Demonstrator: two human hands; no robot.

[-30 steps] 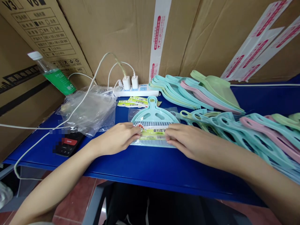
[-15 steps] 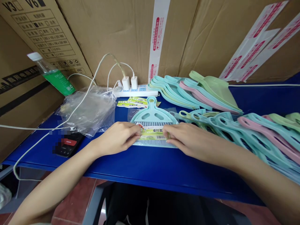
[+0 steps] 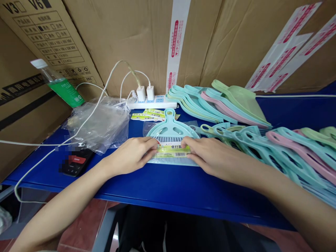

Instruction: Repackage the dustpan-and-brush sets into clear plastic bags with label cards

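Observation:
A light blue dustpan [image 3: 170, 120] lies flat in front of me with its handle pointing away. A brush with grey-blue bristles [image 3: 172, 139] rests in it, and clear plastic film [image 3: 149, 126] shows around them. Across the bristles is a yellow-green printed label card [image 3: 172, 150]. My left hand [image 3: 136, 154] is closed, its fingertips pinching the card's left end. At the opposite end, my right hand [image 3: 207, 154] has thumb and fingers bent together on the card. Whether the fingertips also grip the film cannot be seen.
Stacked dustpans [image 3: 210, 103] and several loose brushes [image 3: 278, 147] lie to the right. Behind are spare labels [image 3: 147, 115] and a power strip [image 3: 157, 101]. On the left are clear bags [image 3: 97, 122], a phone [image 3: 77, 162], a bottle [image 3: 64, 91] and a trailing white cable [image 3: 90, 117].
My right fingers have shifted very slightly left along the label card. My left hand and the dustpan stay practically where they were.

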